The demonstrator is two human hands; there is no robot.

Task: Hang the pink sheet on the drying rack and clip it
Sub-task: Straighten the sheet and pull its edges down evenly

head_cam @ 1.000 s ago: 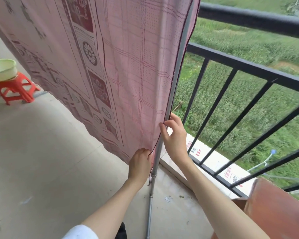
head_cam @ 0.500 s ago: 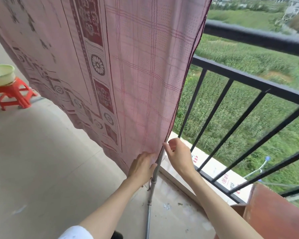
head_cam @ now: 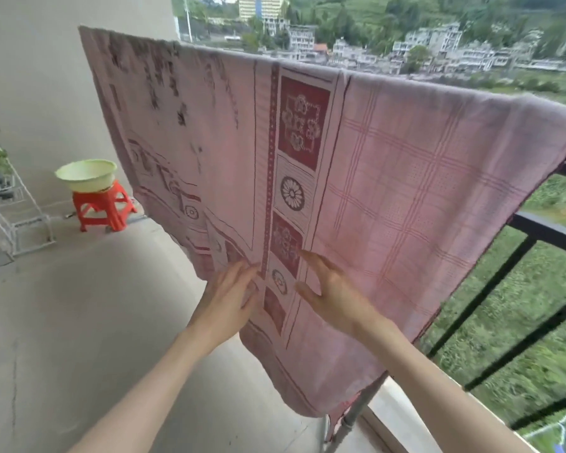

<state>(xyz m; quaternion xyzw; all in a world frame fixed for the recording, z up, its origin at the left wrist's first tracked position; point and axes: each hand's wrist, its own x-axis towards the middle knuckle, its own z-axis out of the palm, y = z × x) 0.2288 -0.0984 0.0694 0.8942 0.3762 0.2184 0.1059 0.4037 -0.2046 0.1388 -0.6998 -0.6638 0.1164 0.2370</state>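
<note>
Fingers of L hand (head_cam: 229, 299) & R hand (head_cam: 332, 295) spread on pink sheet (head_cam: 389, 191), green basin (head_cam: 86, 174) on red stool (head_cam: 102, 209)

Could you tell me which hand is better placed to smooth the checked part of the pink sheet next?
The right hand, probably. It is open against the sheet at the edge of the checked area, which spreads toward the railing. The left hand lies on the patterned border, farther away.

We reach both bare forearms up toward twelve o'clock, left hand (head_cam: 227, 300) flat with fingers straight, right hand (head_cam: 332, 294) spread, fingers loosely extended.
</note>
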